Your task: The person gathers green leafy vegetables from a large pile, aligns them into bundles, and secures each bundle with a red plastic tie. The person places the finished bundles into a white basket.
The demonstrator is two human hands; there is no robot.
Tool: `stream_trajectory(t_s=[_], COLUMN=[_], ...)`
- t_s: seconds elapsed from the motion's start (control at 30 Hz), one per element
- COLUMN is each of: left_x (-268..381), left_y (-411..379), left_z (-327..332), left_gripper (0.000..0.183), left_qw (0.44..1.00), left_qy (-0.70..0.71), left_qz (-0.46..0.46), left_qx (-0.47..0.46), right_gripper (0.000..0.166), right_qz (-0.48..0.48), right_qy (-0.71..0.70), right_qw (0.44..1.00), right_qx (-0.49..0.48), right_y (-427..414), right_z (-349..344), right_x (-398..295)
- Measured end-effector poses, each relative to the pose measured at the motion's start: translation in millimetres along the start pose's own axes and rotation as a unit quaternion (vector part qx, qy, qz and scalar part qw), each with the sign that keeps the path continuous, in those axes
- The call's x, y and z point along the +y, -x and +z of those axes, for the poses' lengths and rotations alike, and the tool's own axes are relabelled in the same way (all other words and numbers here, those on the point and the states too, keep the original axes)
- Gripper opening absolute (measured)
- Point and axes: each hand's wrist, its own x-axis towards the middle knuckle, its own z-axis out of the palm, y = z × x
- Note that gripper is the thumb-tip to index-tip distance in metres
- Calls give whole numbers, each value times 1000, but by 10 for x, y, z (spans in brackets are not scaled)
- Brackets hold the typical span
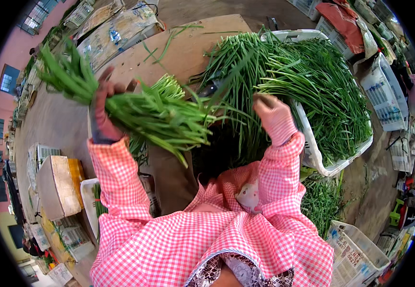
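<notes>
My left hand (107,104), in a dark glove or sleeve at the wrist, is closed around a thick bunch of green garlic chives (160,114). The bunch lies across the hand, its leaves blurred and spreading to both sides. My right hand (273,113) is beside the pale stalk ends of a large heap of chives (311,75); its fingers are curled and blurred, and I cannot tell whether they pinch a stalk. That heap fills a white plastic crate (313,150) and hangs over its left rim. Another pale-ended bundle (169,86) lies just behind the held bunch.
A wooden board (186,46) with loose leaves on it lies ahead. Loose greens (320,201) are on the floor at right, above a white crate (358,251) bearing writing. A foam box (62,186) stands at left. More crates (384,93) line the right side.
</notes>
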Motion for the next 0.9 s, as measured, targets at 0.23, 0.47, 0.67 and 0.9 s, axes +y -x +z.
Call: stream_trajectory(t_s=[0.23, 0.47, 0.67, 0.9], left_x=[225, 237, 352, 254], left_y=[1364, 1831, 1938, 1874], left_z=[-1067, -1242, -1099, -690], left_gripper=[30, 26, 17, 19], left_qw=[978, 965, 955, 978], left_qy=[10, 33, 26, -87], left_qz=[-76, -95, -210, -148], left_qx=[195, 242, 209, 114], right_gripper=[34, 40, 63, 62], right_qz=[249, 180, 104, 122], right_qy=[-158, -179, -164, -201], right_qw=[929, 921, 919, 920], right_qx=[-223, -295, -342, -314], right_y=[894, 1157, 1008, 880], right_z=[657, 967, 1015, 1374], right_x=[-104, -140, -234, -485])
